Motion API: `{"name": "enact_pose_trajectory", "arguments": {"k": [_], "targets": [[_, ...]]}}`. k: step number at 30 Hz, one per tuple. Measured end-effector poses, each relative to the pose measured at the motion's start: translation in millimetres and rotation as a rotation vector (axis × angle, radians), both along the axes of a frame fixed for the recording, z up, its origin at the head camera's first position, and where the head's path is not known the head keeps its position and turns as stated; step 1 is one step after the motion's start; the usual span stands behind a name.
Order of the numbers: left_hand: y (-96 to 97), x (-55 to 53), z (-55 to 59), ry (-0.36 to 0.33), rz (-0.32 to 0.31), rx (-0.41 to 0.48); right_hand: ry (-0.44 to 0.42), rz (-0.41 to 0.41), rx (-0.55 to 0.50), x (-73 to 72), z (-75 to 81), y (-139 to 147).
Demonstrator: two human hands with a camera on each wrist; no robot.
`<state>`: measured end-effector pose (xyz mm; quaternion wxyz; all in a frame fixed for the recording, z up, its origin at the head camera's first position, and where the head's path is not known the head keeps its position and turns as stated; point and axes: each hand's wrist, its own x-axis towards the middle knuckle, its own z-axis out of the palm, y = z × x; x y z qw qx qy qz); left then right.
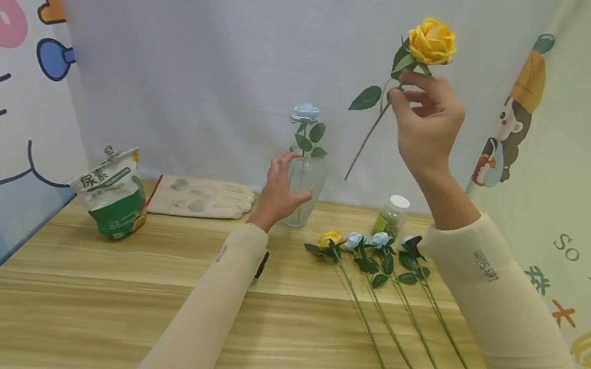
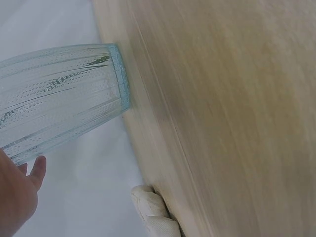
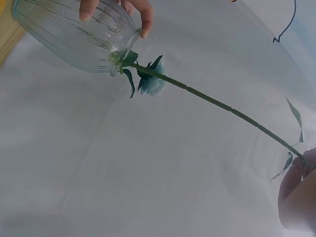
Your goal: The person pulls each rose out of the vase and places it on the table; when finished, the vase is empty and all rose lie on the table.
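My right hand (image 1: 432, 123) pinches the stem of a yellow rose (image 1: 432, 42) just below its bloom, raised up and right of the vase. The stem slants down to the left; in the right wrist view its lower end appears close to the mouth of the clear glass vase (image 3: 64, 37). Around the upper part of the upright vase curl the thumb and fingers of my left hand (image 1: 281, 192). One light blue rose (image 1: 306, 113) stands in the vase, its leaves at the rim. The left wrist view shows the ribbed vase base (image 2: 118, 76) on the table.
Several roses, among them a yellow rose (image 1: 330, 239) and a dark rose (image 1: 411, 245), lie on the wooden table (image 1: 102, 308). Behind them stands a white-capped jar (image 1: 397, 209). Work gloves (image 1: 200, 198) and a clipped green-white bag (image 1: 113, 193) are at left. A pale curtain hangs behind.
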<state>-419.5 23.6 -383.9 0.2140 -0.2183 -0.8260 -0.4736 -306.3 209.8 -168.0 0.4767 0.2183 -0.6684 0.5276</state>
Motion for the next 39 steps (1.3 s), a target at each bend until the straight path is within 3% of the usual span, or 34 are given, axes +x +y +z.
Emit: {"name": "enact_pose_trajectory", "arguments": {"k": [3,6,11,22,29,39], "targets": [[-0.8,-0.3,-0.3,-0.002,-0.003,-0.002,0.049,-0.001,0.06,4.6,-10.5,6],[-1.9,-0.4,0.2,-0.004,-0.002,-0.002,0.09,0.048,0.068,10.8,-21.3,9],[-3.3,-1.1,1.1,0.0,0.006,-0.007,0.071,0.127,0.031,19.0,-35.2,10],[-1.7,-2.9,0.2,0.019,0.006,-0.005,0.043,0.139,0.082,34.6,-54.3,20],[-0.4,-2.4,1.2,0.026,0.007,-0.01,-0.02,0.135,0.134,39.1,-68.9,25],[1.8,0.0,-0.1,0.004,0.008,-0.018,-0.152,0.217,0.255,42.8,-98.2,28]]}}
